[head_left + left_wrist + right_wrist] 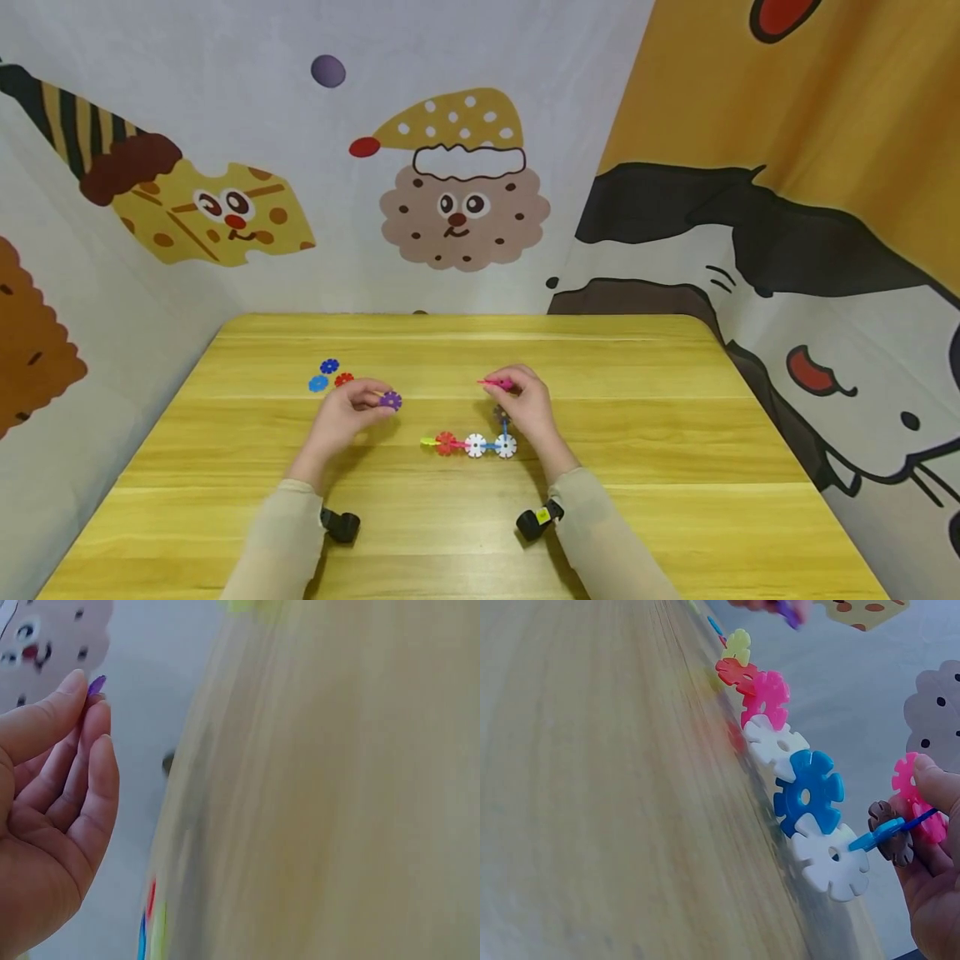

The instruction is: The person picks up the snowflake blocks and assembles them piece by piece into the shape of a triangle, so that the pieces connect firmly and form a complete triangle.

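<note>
My left hand (341, 421) pinches a purple snowflake disc (391, 401) between thumb and fingertips, with the disc edge-on in the left wrist view. To its right, my right hand (531, 408) grips the pink end disc (904, 776) of a chain of interlocked, notched plastic discs. From that end the chain runs through a dark blue disc, a brown disc (889, 834) and a light blue one. It bends at a white disc (830, 857), then continues leftward through blue, white, pink and red discs (446, 443) to a yellow-green one (428, 442). The two hands are apart.
Beyond the left hand, a dark blue disc (329, 366), a light blue disc (318, 383) and a red disc (344, 379) lie loose on the wooden table (420, 542). A printed cartoon curtain (285, 125) hangs behind the table's far edge.
</note>
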`<move>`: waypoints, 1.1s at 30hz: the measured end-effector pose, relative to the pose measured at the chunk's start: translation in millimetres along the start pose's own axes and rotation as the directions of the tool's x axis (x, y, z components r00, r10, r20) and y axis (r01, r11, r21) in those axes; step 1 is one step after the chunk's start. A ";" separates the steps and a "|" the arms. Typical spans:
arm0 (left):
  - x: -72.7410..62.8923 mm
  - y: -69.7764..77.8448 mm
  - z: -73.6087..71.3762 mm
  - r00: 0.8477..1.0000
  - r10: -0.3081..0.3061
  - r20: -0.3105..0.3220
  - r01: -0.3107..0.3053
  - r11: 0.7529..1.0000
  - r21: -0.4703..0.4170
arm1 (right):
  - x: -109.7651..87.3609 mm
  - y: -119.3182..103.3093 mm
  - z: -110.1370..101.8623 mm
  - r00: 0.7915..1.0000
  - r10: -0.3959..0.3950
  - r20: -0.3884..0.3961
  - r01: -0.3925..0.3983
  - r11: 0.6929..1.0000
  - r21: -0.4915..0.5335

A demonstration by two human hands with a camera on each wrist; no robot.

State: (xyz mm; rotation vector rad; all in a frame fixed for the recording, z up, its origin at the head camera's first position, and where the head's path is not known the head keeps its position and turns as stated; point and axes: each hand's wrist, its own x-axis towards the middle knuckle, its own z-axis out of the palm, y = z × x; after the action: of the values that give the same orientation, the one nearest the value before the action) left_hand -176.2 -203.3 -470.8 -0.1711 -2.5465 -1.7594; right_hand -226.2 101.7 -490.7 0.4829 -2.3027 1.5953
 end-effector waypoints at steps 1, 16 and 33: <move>2.4 3.6 6.4 1.000 0.012 0.006 -0.012 1.000 -0.008 | -0.3 -0.4 0.0 1.000 0.003 0.000 -0.003 1.000 -0.001; 31.6 35.2 76.8 0.998 0.060 0.009 -0.059 0.995 -0.086 | -0.8 -3.8 2.3 1.000 0.023 0.019 -0.023 1.000 0.010; 38.6 41.5 99.6 0.995 0.091 -0.031 -0.094 0.988 -0.120 | -2.2 -4.8 3.9 0.999 -0.037 0.018 0.036 0.997 0.070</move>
State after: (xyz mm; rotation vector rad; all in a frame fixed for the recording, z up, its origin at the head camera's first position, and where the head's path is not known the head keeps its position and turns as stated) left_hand -206.9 -93.2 -463.8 -0.2643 -2.3737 -1.8694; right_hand -222.3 96.6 -489.0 0.5560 -2.2450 1.6648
